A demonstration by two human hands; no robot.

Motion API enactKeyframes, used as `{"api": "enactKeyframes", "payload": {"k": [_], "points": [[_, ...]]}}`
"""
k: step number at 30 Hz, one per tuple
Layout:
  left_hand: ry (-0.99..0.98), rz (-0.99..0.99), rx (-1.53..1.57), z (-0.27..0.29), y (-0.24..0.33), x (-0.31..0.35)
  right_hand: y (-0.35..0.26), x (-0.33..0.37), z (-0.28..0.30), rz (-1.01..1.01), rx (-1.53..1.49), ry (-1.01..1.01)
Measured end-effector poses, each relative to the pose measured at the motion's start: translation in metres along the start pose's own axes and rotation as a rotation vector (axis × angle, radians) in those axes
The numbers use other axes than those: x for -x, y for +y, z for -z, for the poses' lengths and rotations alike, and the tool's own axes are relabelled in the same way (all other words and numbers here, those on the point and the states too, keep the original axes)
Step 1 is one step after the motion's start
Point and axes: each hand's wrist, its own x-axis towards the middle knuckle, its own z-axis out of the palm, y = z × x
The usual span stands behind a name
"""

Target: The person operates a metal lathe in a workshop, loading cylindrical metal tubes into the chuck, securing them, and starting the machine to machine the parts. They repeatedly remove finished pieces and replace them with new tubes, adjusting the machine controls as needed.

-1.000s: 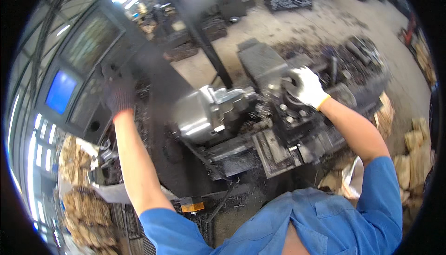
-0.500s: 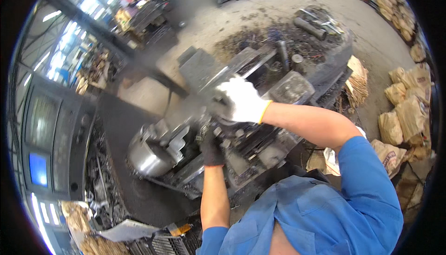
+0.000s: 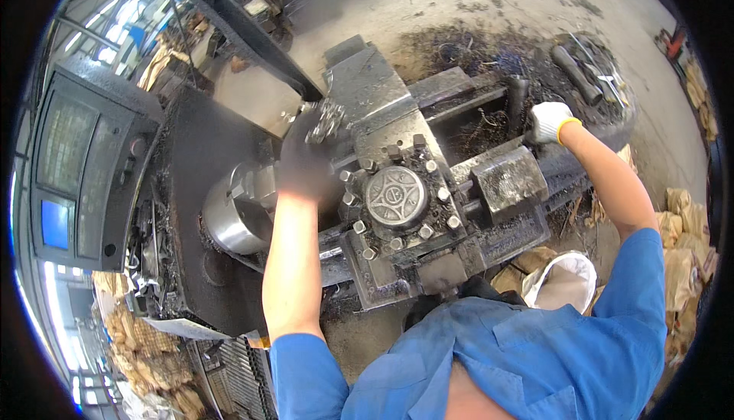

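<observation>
My left hand (image 3: 303,164), in a dark glove smeared by motion, is over the lathe between the chuck and the tool post. At its fingertips is a clump of shiny metal shavings (image 3: 329,120), which it appears to grip. My right hand (image 3: 549,122), in a white glove with a yellow cuff, is closed at the right part of the lathe bed, next to an upright dark cylinder (image 3: 518,102). What lies inside its fingers is hidden. Between my hands sits the square tool post (image 3: 396,196) with a round embossed cap and several bolts. The silver chuck (image 3: 235,217) is at left.
A control cabinet with a lit blue screen (image 3: 56,223) stands at far left. A dark tube (image 3: 575,74) and rods lie on the machine's far right end. A white bucket (image 3: 562,281) is near my right side. Sacks (image 3: 677,263) are piled at right.
My hands have moved apart from the tool post. The left went up and left with the shiny clump; the right swung far to the right. My view has shifted, uncovering the tool post cap.
</observation>
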Motion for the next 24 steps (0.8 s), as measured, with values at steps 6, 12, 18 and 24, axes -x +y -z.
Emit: {"api": "enactKeyframes", "payload": {"k": [6,12,18,24], "points": [[0.434,-0.535,-0.534,-0.056,0.064,-0.047,0.018,-0.023,-0.017,0.018,-0.14,0.103],[-0.346,-0.006,-0.001,-0.012,0.005,-0.061,-0.011,0.0,0.07,0.271,-0.78,0.382],[-0.051,-0.509,-0.389,-0.053,0.075,-0.09,-0.043,0.031,0.109,0.322,-2.029,0.255],[0.175,0.289,-2.173,0.003,0.102,-0.043,-0.082,-0.004,0.143,0.521,-1.281,0.105]]}}
